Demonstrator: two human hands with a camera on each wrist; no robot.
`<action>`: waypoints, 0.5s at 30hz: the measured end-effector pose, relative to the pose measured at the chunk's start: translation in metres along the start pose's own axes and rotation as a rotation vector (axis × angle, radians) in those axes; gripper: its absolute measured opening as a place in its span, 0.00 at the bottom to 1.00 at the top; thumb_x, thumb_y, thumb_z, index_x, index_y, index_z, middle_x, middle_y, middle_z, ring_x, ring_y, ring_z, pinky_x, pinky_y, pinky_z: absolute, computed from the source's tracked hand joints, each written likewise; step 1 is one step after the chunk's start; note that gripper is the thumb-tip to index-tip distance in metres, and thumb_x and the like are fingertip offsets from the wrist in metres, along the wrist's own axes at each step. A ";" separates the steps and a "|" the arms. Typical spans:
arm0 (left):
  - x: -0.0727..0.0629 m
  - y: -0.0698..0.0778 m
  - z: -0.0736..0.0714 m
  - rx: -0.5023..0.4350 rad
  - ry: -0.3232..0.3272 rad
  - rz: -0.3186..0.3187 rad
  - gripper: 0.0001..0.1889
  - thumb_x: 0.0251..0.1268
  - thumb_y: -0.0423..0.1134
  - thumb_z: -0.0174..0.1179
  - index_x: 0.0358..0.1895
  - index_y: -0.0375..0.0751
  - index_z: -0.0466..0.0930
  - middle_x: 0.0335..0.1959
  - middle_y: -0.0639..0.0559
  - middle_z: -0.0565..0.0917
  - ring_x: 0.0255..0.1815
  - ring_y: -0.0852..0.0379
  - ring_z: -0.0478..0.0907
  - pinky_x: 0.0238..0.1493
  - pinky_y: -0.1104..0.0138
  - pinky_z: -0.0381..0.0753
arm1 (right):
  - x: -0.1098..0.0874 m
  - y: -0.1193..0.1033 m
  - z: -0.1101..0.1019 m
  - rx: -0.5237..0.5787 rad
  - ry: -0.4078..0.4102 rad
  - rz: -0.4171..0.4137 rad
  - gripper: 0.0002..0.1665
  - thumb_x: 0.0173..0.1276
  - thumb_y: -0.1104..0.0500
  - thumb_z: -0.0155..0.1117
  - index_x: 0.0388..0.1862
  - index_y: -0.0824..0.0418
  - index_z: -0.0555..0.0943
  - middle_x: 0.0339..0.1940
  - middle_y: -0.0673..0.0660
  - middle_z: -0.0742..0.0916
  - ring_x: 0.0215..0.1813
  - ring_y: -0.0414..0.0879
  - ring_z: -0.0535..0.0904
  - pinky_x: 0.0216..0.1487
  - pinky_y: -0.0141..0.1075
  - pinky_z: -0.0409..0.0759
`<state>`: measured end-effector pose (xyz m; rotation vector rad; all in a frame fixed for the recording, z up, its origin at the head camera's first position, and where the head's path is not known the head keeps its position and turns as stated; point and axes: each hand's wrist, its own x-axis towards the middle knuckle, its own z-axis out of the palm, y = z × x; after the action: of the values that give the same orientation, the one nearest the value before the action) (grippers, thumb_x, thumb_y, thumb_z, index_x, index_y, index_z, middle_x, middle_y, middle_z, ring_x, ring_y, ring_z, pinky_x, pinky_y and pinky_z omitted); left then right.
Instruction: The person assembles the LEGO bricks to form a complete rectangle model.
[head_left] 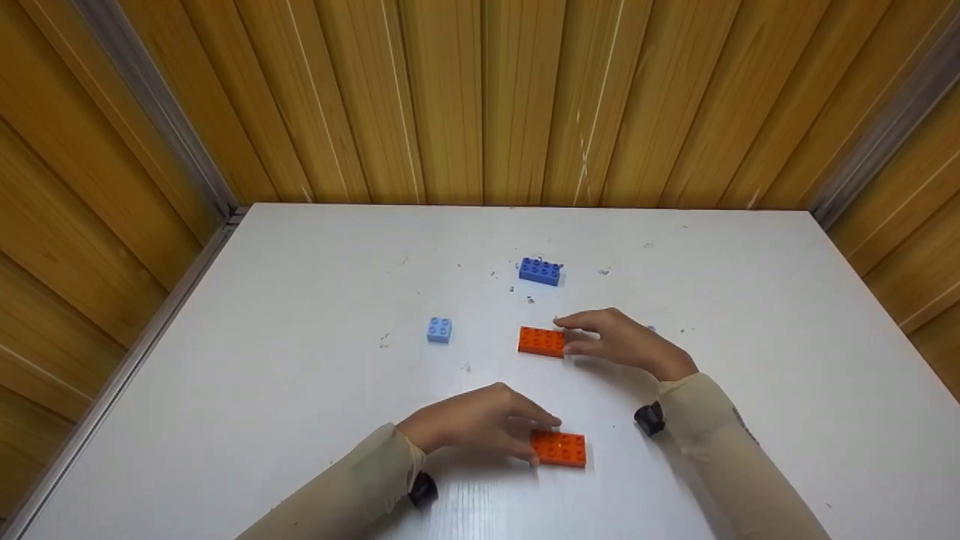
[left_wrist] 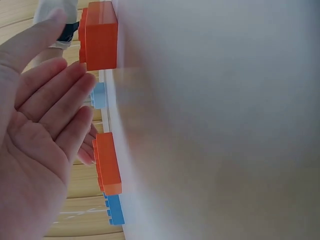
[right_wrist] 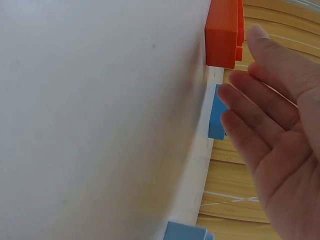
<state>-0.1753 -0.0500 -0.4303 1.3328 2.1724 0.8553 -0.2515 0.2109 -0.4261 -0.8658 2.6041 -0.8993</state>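
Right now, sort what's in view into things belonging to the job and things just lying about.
Likely the job:
near orange brick, by the left hand
far orange brick, by the right hand

Apparently lying about:
dark blue brick
left light blue brick
right light blue brick, partly seen

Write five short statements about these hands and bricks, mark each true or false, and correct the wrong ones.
1. The left hand is at the nearer orange brick. True.
2. The nearer orange brick hangs in the air. False: it rests on the white table.
3. The right hand is beside the farther orange brick. True.
4. Nothing lies behind the farther orange brick. False: a dark blue brick does.
5. The light blue brick left of the farther orange brick shows four studs on top. True.
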 end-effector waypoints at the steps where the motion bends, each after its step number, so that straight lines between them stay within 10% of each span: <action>1: 0.001 0.000 0.000 -0.001 -0.005 0.000 0.23 0.61 0.40 0.65 0.61 0.45 0.78 0.56 0.57 0.83 0.56 0.69 0.78 0.59 0.76 0.73 | 0.001 -0.001 0.001 -0.005 -0.003 -0.008 0.29 0.66 0.55 0.65 0.64 0.64 0.75 0.61 0.61 0.81 0.63 0.57 0.76 0.66 0.53 0.69; 15: 0.005 0.001 0.003 0.162 0.009 0.087 0.18 0.59 0.37 0.66 0.55 0.42 0.82 0.50 0.55 0.85 0.51 0.68 0.79 0.57 0.79 0.73 | 0.004 -0.006 0.007 -0.030 0.004 -0.039 0.27 0.65 0.56 0.66 0.61 0.64 0.77 0.58 0.60 0.83 0.60 0.56 0.78 0.64 0.51 0.72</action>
<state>-0.1750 -0.0446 -0.4319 1.5130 2.2450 0.7312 -0.2490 0.2019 -0.4278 -0.9260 2.6193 -0.8748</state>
